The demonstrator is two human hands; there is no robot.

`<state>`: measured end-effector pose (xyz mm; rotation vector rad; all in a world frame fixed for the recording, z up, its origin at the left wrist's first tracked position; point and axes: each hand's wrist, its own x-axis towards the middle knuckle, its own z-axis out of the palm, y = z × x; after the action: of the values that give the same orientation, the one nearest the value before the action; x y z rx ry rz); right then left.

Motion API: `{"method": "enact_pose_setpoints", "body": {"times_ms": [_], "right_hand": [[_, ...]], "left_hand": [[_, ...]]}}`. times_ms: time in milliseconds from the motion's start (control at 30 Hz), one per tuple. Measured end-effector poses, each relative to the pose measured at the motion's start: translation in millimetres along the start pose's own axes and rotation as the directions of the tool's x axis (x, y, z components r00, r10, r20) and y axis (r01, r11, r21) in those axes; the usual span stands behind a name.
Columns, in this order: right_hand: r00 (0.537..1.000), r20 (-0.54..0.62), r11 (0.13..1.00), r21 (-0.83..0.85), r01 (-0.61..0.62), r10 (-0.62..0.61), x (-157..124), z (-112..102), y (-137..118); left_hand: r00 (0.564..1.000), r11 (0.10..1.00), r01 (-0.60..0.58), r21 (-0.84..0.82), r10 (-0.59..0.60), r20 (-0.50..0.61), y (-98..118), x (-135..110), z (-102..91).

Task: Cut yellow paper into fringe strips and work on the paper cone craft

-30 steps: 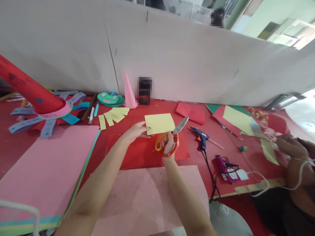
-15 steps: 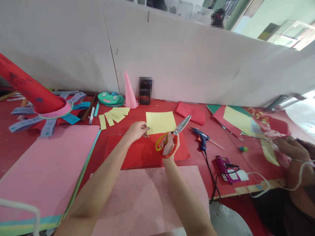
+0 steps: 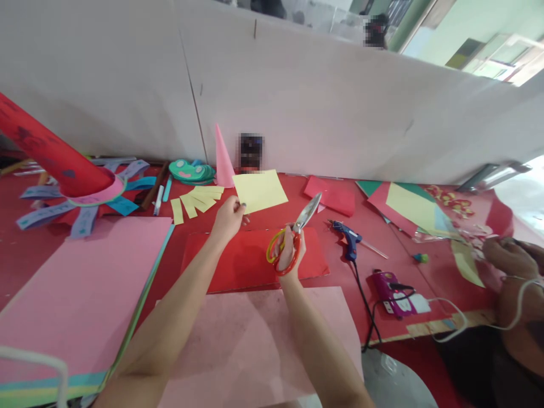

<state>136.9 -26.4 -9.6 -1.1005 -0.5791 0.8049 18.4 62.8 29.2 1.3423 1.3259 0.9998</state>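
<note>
Left hand [image 3: 228, 219] pinches yellow paper sheet [image 3: 262, 191] by its corner, upper centre; right hand [image 3: 292, 249] grips scissors [image 3: 297, 228], mid-frame, apart from it: seemingly positioning, any cut calling for the two brought together.

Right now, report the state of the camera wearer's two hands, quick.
Left hand: closed, pinching the yellow sheet near a corner.
Right hand: closed, holding the scissors by the handles.
</note>
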Motion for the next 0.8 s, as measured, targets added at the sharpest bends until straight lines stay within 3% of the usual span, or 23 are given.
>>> {"method": "enact_pose_setpoints", "body": {"times_ms": [200,400,500,667,800], "right_hand": [[0.978,0.058,0.963,-0.174,0.208,-0.201,-7,0,1],[0.97,0.239,0.973,-0.206,0.101,-0.05,-6,-3,7],[0.95,0.309,0.954,-0.272,0.123,-0.035,-9,-4,7],[0.924,0.381,0.932,-0.316,0.178,-0.048,-14,-3,1],[0.909,0.416,0.937,-0.332,0.112,0.039,-16,-1,-2]], "left_hand": [[0.987,0.981,-0.145,-0.133,0.134,-0.089,13,-1,-8.7],[0.933,0.934,-0.333,-0.129,0.306,-0.189,28,-10,-13.6],[0.904,0.909,-0.397,-0.128,0.363,-0.225,35,-16,-15.0],[0.902,0.909,-0.399,-0.121,0.366,-0.232,42,-25,-12.5],[0.917,0.922,-0.373,-0.103,0.349,-0.196,38,-24,-8.2]]}}
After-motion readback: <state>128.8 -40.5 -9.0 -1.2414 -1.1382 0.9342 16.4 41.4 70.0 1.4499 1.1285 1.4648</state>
